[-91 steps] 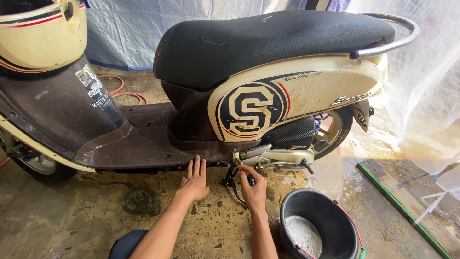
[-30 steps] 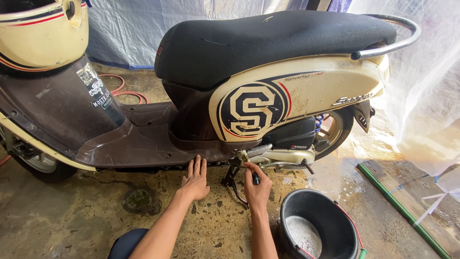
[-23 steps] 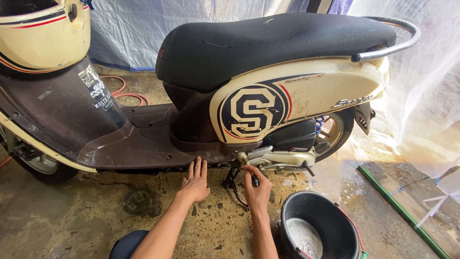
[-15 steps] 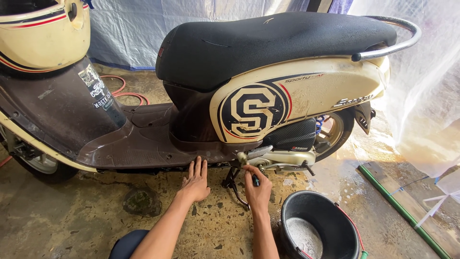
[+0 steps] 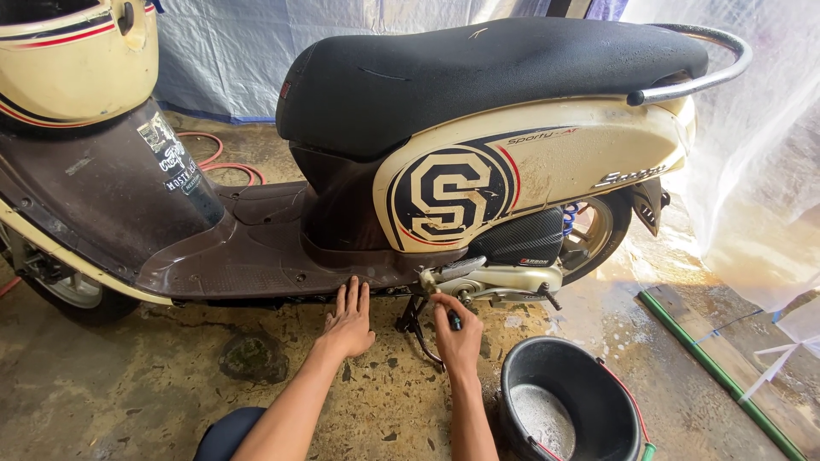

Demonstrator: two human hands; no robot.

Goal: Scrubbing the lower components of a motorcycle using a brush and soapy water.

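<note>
- Scooter (image 5: pixel 478 179) in cream and brown, parked side-on across a wet concrete floor (image 5: pixel 111 393), its black seat (image 5: pixel 478 72) uppermost and a chrome grab rail (image 5: pixel 709 72) curving round the rear.
- Left hand (image 5: pixel 348 320) — fingers straight and held together — is pressed flat against the lower edge of the brown footboard (image 5: pixel 248 265), gripping nothing.
- Right hand (image 5: pixel 457 333) reaches up to the silver engine casing (image 5: pixel 495 280) under the side panel; its fingers are curled, closed round a small dark object (image 5: pixel 454 322) that is too small to identify.
- Just left of that hand, the black centre stand (image 5: pixel 414 329) drops from the underside to the floor.
- Cream side panel (image 5: pixel 530 175) above the hands carries a large round dark emblem and is streaked with dirt or suds.
- Black bucket (image 5: pixel 568 405) with soapy water in its bottom stands on the floor beside the right forearm, near the frame's lower edge.
- Rear wheel (image 5: pixel 594 235) shows behind the panel, a blue spring just beside it.
- Red hose (image 5: pixel 226 162) lies looped on the floor beyond the footboard — in front of a pale tarpaulin (image 5: pixel 248 51) hung as a backdrop.
- Green-edged board (image 5: pixel 717 358) lies along the floor at the right.
</note>
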